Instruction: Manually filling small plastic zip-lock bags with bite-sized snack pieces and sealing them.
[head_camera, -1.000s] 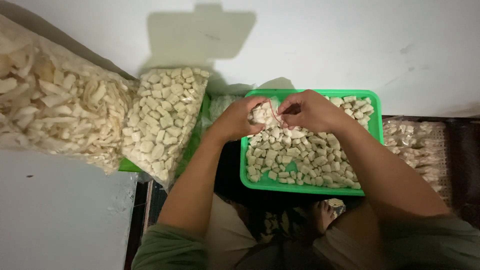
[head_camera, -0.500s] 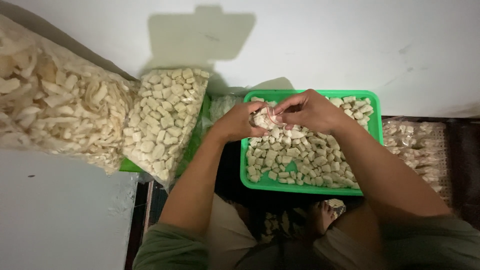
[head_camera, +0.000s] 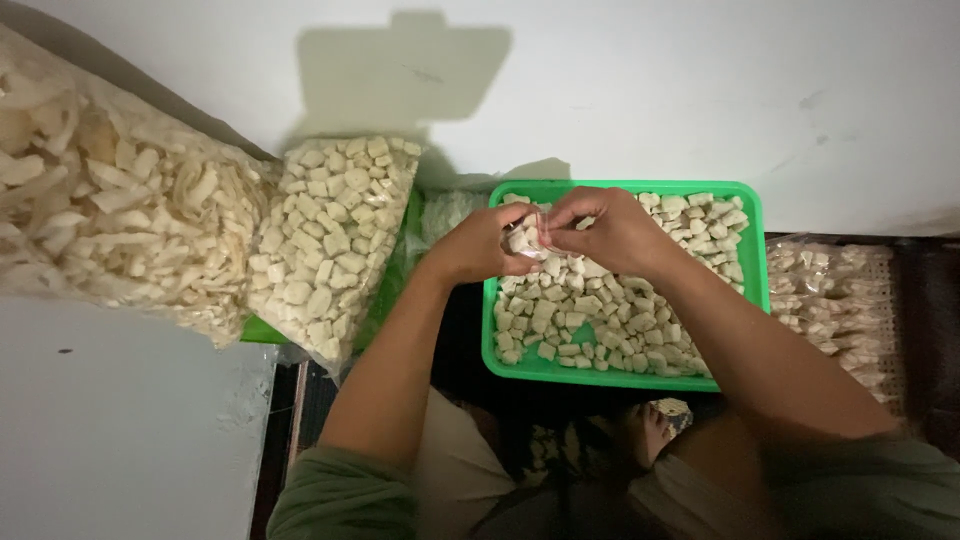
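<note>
Green tray (head_camera: 752, 262) sits before the person, filled with pale cracker pieces (head_camera: 600, 315). Both hands meet above its far-left part. The left hand (head_camera: 478, 245) and right hand (head_camera: 605, 230) pinch closed on a small clear packet (head_camera: 528, 238) with a few pieces inside, held just over the heap. Two big bags (head_camera: 330, 240) of similar pieces lie to the left. I judge the thin plastic could slip or tear if the fingers pull unevenly, and pieces would spill back into the tray.
</note>
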